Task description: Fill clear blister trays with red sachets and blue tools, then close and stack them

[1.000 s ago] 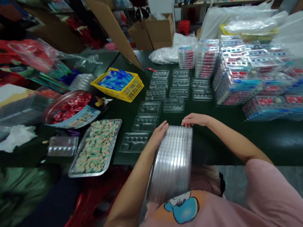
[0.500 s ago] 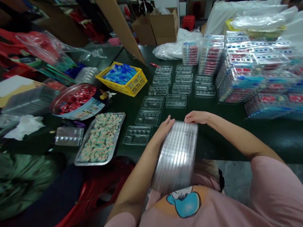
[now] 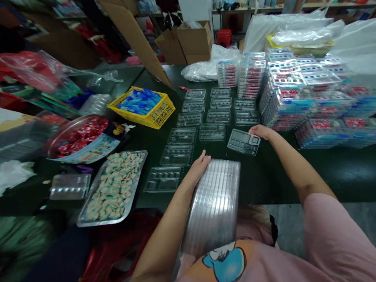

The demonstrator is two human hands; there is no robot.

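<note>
A long stack of clear plastic trays (image 3: 214, 203) rests between my chest and the dark green table (image 3: 264, 180). My left hand (image 3: 198, 166) presses flat against the stack's left far end, fingers closed round its edge. My right hand (image 3: 260, 131) is stretched out over the table and pinches the far right corner of a single clear tray (image 3: 243, 141), which lies tilted just right of the rows of empty clear trays (image 3: 202, 117) laid out on the table.
A yellow basket of blue items (image 3: 142, 105) sits at the left. A metal tray of pastel pieces (image 3: 113, 186) and a bowl of red pieces (image 3: 78, 135) are nearer left. Stacks of filled packs (image 3: 296, 92) fill the right. Cardboard boxes (image 3: 188, 41) stand behind.
My right hand left the top of the stack and moved forward and right with one clear tray, now down on the table. My left hand stays on the stack.
</note>
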